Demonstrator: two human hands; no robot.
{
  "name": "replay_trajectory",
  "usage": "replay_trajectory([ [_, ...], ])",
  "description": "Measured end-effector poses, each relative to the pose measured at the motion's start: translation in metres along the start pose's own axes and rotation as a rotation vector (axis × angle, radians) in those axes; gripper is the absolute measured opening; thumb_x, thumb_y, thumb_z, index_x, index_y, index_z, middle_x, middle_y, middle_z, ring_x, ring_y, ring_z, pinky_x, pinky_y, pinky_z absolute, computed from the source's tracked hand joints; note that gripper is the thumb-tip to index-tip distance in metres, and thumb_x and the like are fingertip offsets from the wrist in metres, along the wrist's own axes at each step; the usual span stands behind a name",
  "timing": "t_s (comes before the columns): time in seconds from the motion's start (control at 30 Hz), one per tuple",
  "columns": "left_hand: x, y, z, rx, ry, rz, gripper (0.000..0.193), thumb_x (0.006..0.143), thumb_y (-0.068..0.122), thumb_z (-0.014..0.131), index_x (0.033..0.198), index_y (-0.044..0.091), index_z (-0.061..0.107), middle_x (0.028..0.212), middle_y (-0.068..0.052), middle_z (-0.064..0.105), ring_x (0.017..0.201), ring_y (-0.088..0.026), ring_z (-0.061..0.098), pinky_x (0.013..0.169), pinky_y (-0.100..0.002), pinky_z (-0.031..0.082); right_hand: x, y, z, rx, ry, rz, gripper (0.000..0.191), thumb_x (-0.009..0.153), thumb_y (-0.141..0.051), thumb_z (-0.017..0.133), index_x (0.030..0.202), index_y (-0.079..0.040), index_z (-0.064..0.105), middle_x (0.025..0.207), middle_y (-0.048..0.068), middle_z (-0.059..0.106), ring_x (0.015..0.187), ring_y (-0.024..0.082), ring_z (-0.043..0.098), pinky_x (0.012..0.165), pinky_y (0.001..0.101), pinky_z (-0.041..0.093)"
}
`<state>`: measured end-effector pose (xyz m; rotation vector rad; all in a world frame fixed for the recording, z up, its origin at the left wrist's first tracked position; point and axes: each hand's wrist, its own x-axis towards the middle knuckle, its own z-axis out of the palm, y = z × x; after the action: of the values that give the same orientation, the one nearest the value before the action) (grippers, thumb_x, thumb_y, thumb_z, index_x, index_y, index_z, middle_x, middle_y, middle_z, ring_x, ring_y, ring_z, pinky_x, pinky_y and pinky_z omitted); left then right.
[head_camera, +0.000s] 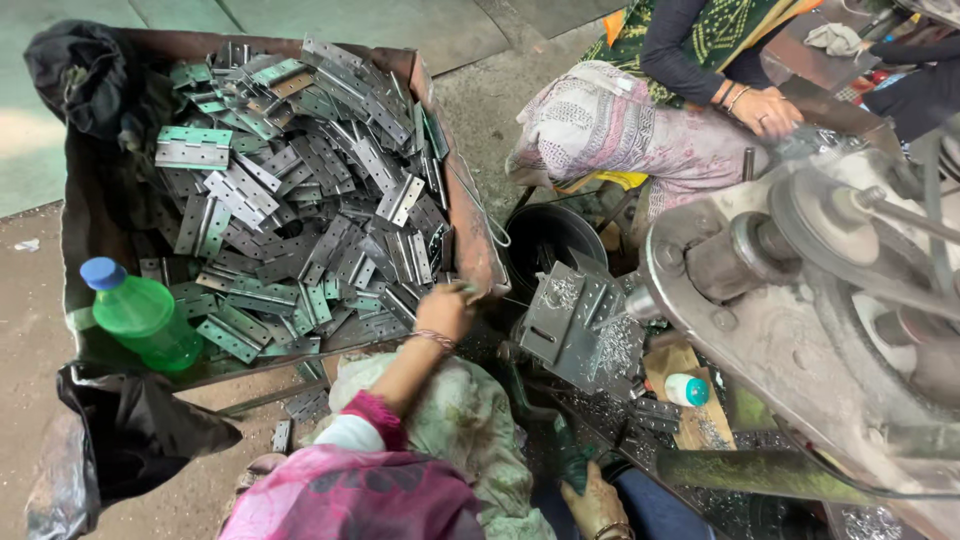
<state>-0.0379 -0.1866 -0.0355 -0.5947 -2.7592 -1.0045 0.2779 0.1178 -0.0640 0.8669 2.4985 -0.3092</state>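
1. Far left: a black bag (120, 440) lies slumped on the floor by the crate corner; a second dark bag (75, 75) hangs over the crate's far left corner.
2. Green bottle (140, 318) with blue cap leans inside the crate (470, 230) at its near left corner, propped against the hinges, probably kept within reach.
3. Hinges (300, 190): a loose heap of grey metal plates fills the rusty crate almost to the rim. No open room inside; pieces overlap at all angles.
4. Left hand (445, 308) reaches to the near right corner of the crate, fingers curled at the rim among the hinges. Looks clenched on a piece, but the grasp itself is hidden: cannot tell.
5. Black bucket (540, 240) stands just beside the crate's right wall, in a narrow gap.
6. Right hand (595, 505) rests low at the frame bottom, on dark cloth; closed or released cannot be told.
7. Machine (800, 290), with a pulley and angled plate (570, 320) strewn with metal shavings, crowds the right side.
8. Upper right: another person's hand (765, 110) works at the machine's far side.
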Motion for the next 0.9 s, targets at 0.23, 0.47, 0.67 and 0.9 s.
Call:
replay_trajectory([
  [0.23, -0.013, -0.076, -0.038, 0.465, -0.357, -0.027, 0.058, 0.076, 0.018, 0.076, 0.133, 0.016, 0.061, 0.135, -0.008, 0.058, 0.129, -0.027, 0.053, 0.108, -0.048, 0.041, -0.016, -0.016, -0.021, 0.009, -0.076, 0.081, 0.083, 0.083, -0.049, 0.073, 0.152, -0.020, 0.038, 0.124, 0.018, 0.072, 0.117, 0.035, 0.070, 0.105, 0.0428, 0.055],
  [0.47, 0.011, -0.085, -0.024, 0.615, -0.530, 0.308, 0.049, 0.091, 0.009, 0.063, 0.139, 0.014, 0.055, 0.133, -0.010, 0.058, 0.129, -0.026, 0.054, 0.112, -0.048, 0.038, -0.021, -0.017, -0.026, 0.051, -0.074, 0.036, 0.081, 0.083, -0.048, 0.074, 0.147, -0.012, 0.040, 0.119, 0.016, 0.074, 0.113, 0.032, 0.073, 0.103, 0.0400, 0.055],
  [0.67, 0.007, -0.103, -0.028, 0.431, -0.346, 0.264, 0.052, 0.087, 0.004, 0.061, 0.138, 0.013, 0.056, 0.132, -0.011, 0.061, 0.122, -0.027, 0.057, 0.102, -0.043, 0.046, -0.029, -0.028, -0.030, -0.005, -0.107, 0.093, 0.081, 0.085, -0.048, 0.071, 0.150, -0.012, 0.037, 0.111, 0.017, 0.075, 0.108, 0.032, 0.074, 0.097, 0.0401, 0.059],
  [0.9, 0.005, -0.042, -0.066, 0.040, -0.029, 0.020, 0.045, 0.076, -0.002, 0.064, 0.117, 0.014, 0.073, 0.108, -0.013, 0.074, 0.106, -0.035, 0.068, 0.089, -0.044, 0.056, -0.049, -0.048, -0.035, 0.024, -0.038, 0.014, 0.065, 0.087, -0.047, 0.071, 0.132, -0.008, 0.047, 0.105, 0.022, 0.075, 0.103, 0.038, 0.073, 0.093, 0.0449, 0.059],
])
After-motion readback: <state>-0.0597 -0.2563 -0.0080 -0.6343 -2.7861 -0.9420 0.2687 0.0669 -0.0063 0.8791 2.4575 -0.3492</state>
